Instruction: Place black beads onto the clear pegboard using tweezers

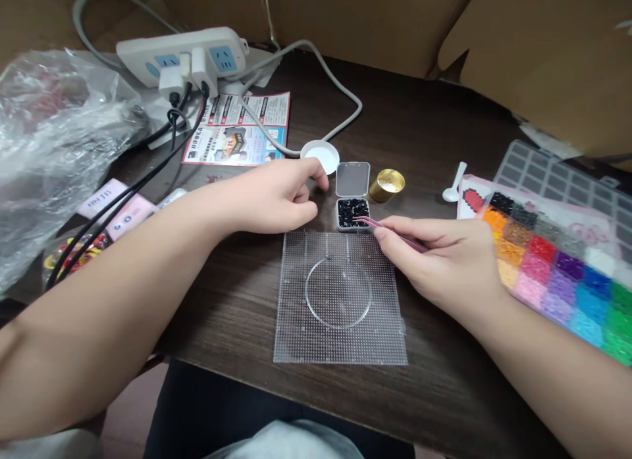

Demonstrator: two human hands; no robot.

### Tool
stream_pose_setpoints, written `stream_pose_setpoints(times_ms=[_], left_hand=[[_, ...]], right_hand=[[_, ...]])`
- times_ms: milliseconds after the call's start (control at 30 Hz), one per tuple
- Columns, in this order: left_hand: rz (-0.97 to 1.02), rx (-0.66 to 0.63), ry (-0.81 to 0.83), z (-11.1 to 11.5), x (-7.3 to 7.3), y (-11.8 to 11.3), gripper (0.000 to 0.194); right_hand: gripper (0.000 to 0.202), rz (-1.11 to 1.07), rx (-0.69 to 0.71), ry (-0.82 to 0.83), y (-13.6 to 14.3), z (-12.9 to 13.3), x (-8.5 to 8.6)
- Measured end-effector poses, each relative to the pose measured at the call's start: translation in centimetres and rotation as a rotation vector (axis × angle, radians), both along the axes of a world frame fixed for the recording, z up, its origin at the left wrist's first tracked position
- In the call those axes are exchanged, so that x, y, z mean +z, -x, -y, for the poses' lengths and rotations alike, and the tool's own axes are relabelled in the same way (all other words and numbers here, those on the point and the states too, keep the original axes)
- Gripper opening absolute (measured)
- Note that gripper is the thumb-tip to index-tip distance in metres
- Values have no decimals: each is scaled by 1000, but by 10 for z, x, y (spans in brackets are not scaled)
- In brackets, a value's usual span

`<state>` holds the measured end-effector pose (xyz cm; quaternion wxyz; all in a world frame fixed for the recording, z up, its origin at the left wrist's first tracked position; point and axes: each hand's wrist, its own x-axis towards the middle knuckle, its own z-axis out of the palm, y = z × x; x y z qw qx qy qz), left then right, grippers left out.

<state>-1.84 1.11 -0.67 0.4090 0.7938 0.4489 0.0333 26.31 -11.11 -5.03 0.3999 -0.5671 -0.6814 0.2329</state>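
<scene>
My right hand (444, 258) grips pink tweezers (375, 223) whose tips reach into a small clear box of black beads (351, 212) with its lid flipped up. My left hand (281, 195) rests loosely curled on the dark table just left of that box, holding nothing, its fingertips close to a white round dish (320, 155). In front of both hands lies a clear square pegboard (340, 297) with a round ring outline under it.
A compartment tray of coloured beads (563, 274) sits at the right with a heart pattern card (474, 199) and white spoon (453, 186). A gold cap (386, 184), power strip (182, 54) with cables, leaflet (237, 130) and crumpled plastic bag (49, 143) lie behind and left.
</scene>
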Motion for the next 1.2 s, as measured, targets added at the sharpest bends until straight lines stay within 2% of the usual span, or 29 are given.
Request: stream_pose_setpoints(times_ms=[267,700,800,1000,1200], left_hand=[[3,4,-4,0,-1,-1,52],[-36,23,-16,1,4,-6,47],[-31,18,-17,1,2,-5,49],[9,-25,-66,-1,-5,0,47],[4,-19,-82,0,-3,-1,46]], right_hand=[[23,-17,14,36,3,0,0],[21,-6,-18,-8,1,0,-2],[23,-16,38,-34,1,2,-1],[25,68,270,-85,-1,5,4],[27,97,397,-114,-2,1,4]])
